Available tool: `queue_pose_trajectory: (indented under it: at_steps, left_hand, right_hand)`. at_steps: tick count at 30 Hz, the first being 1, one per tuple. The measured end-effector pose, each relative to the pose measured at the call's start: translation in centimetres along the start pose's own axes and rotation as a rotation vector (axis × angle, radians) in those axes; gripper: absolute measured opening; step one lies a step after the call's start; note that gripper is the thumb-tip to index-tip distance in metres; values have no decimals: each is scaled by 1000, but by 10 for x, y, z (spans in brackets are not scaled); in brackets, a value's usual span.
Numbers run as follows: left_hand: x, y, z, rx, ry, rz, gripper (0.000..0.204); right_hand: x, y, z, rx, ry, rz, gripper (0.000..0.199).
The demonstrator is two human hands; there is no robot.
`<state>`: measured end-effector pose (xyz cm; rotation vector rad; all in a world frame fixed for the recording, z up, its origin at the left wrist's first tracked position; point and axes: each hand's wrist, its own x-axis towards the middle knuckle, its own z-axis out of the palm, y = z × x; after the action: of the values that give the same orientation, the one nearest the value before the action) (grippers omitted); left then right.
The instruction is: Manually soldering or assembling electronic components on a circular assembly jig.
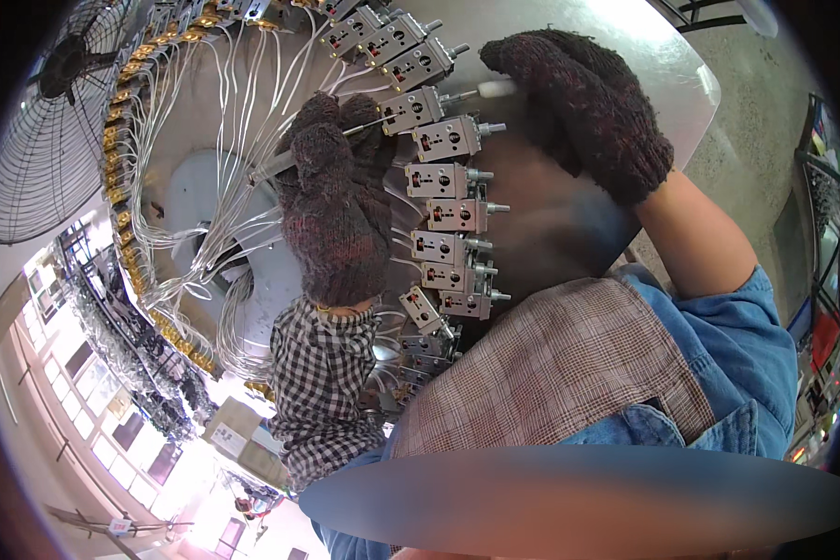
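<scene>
A thin metal tool is gripped in the closed, gloved left hand, its tip met by a small grey switch unit just beside. A white knob is pinched by the gloved right hand.

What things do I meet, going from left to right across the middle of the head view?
Fan → ring of brass fittings → white wires → left hand → row of small metal units → right hand.
</scene>
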<state>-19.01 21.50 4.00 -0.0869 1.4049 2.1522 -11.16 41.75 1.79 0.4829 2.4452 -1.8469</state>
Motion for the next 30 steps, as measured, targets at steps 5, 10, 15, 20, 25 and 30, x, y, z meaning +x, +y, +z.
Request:
queue_pose_trajectory:
  at_steps: [5, 10, 15, 20, 25, 30]
  left_hand:
    - [4, -4, -6, 34, -94, 82, 35]
    - [3, -1, -7, -48, -104, 60, 36]
    - [4, -1, -7, -104, -159, 56, 37]
    - [3, -3, -7, 26, -67, 84, 36]
    - [3, -4, -9, 2, -118, 99, 36]
    - [2, -2, -5, 65, -83, 109, 37]
  right_hand:
    - [-2, -17, 1, 232, 36, 261, 30]
    - [-4, -16, -5, 474, -1, 273, 30]
    - [-9, -4, -12, 705, -110, 186, 38]
    - [-4, 7, -7, 878, -180, 142, 38]
    - [-9, -5, -9, 750, -112, 138, 38]
    - [-9, -7, 7, 536, 49, -170, 37]
